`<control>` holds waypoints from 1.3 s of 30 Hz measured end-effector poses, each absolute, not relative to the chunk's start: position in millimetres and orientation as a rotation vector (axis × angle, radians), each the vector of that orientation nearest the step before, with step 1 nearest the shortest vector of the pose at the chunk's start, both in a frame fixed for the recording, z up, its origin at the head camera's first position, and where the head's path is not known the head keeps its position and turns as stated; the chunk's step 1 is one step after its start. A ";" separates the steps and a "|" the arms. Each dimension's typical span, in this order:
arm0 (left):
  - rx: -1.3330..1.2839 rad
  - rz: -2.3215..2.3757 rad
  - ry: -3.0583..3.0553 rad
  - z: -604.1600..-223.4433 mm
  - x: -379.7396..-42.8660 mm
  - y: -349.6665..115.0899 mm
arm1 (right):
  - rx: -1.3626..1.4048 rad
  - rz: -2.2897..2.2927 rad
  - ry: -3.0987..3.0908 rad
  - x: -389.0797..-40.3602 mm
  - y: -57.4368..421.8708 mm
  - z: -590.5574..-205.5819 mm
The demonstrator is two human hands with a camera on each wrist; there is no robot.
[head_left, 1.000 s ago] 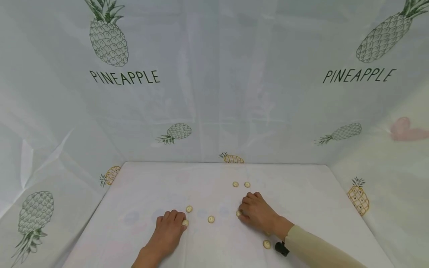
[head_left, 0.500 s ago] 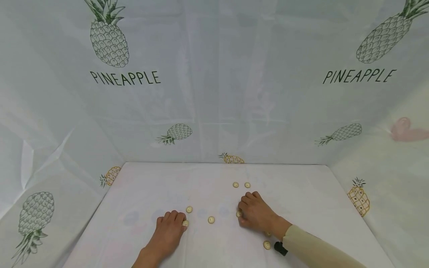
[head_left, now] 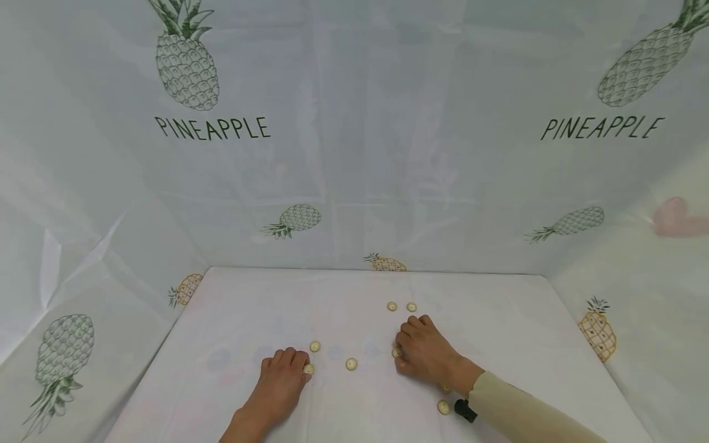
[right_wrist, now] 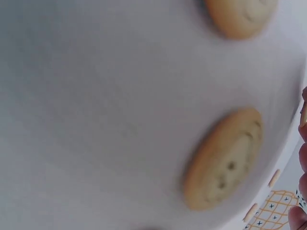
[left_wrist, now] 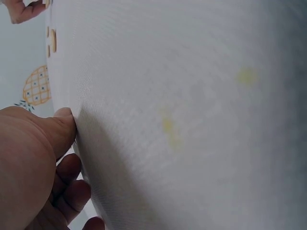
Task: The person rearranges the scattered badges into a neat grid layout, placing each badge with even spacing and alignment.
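Note:
Small round smiley-face cookies lie about on a white tabletop (head_left: 249,320). My left hand (head_left: 279,378) rests low on the table and pinches one cookie (head_left: 308,369) at the thumb side; in the left wrist view the hand's thumb (left_wrist: 62,127) is close over the cloth and the cookie is hidden. Another cookie (head_left: 315,346) sits just beyond it. My right hand (head_left: 423,351) grips a second cookie (head_left: 396,352) between thumb and fingers. In the right wrist view only the edge of that cookie (right_wrist: 304,115) shows, along with some fingertips at the right border.
One cookie (head_left: 351,364) lies between the hands. Two more, a left cookie (head_left: 392,306) and a right cookie (head_left: 412,307), lie beyond the right hand. Near the right wrist are a cookie (head_left: 444,407) and a partly covered cookie (head_left: 446,389). Pineapple-printed curtains (head_left: 376,154) surround the table.
The head view has shifted slightly, moving the scene a little to the right. Both hands keep their places and their holds on the cookies.

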State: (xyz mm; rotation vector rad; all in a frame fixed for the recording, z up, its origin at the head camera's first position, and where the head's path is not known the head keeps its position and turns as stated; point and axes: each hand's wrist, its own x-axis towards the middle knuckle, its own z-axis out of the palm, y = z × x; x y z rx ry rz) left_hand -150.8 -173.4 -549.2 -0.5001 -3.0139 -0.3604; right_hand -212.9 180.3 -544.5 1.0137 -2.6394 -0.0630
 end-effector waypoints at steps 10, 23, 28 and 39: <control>-0.505 -0.338 -2.997 -548.4 -155.1 -175.8 | 0.947 0.024 -2.668 -252.2 170.2 -526.9; -0.537 -0.370 -3.002 -550.6 -154.2 -176.4 | 0.906 -0.008 -2.735 -304.5 132.6 -524.4; -0.557 -0.367 -3.013 -552.3 -153.4 -174.7 | 0.857 0.004 -2.813 -310.9 129.0 -529.8; -0.553 -0.363 -3.006 -553.8 -154.2 -178.5 | 0.848 0.026 -2.864 -320.2 122.1 -532.7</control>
